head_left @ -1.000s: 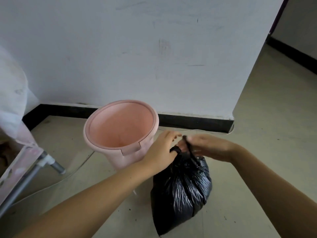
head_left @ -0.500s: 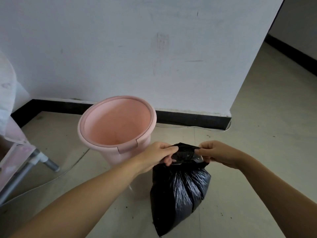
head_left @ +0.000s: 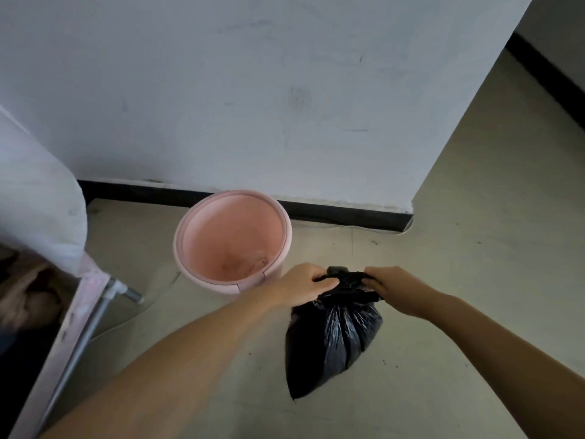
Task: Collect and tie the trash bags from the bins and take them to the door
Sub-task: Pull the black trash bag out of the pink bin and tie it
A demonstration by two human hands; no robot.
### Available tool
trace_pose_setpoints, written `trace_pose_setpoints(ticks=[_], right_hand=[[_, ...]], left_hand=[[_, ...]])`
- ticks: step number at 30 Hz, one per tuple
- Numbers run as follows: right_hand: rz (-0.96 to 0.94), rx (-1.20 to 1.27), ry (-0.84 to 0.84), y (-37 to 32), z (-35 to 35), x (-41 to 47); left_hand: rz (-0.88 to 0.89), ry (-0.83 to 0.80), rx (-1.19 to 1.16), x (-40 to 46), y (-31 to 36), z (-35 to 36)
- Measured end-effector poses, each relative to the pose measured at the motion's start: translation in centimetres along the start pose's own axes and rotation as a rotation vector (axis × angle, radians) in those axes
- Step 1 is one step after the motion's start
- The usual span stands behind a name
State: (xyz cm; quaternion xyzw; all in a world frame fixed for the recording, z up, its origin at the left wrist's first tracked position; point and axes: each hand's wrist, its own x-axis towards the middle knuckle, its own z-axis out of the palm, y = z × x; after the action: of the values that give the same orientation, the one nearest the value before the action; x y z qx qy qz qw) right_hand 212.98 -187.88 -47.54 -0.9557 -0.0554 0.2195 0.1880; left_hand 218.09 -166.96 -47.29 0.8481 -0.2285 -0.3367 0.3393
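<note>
the fingers [head_left: 326,282] of the left hand [head_left: 304,285] and those of the right hand [head_left: 392,288] are curled tight, each grasping one side of the gathered neck of the black trash bag [head_left: 332,337]. the bag hangs between them above the floor [head_left: 459,280], just beside the pink bin [head_left: 232,240], which stands unlined near the wall [head_left: 253,90].

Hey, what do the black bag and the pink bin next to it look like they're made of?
The black trash bag looks like thin glossy plastic film: it creases into fine folds that catch streaks of light, and it bunches where the left hand and right hand grip its top. The pink bin looks like rigid moulded plastic with a smooth, matte to satin finish; its rolled rim holds an even round shape.
</note>
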Motion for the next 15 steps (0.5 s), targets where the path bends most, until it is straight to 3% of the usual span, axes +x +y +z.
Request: trace_pose_setpoints(ticks=[7,15], right_hand=[[-0.012,-0.023,-0.042,-6.5,-10.4,-7.3],[0.002,0.006,-0.065,-14.6,-21.0,-15.4]], left_hand=[[-0.035,-0.016,0.110,-7.9,10.5,-7.1],[-0.060,-0.036,0.068,-17.6,20.1,-14.3]])
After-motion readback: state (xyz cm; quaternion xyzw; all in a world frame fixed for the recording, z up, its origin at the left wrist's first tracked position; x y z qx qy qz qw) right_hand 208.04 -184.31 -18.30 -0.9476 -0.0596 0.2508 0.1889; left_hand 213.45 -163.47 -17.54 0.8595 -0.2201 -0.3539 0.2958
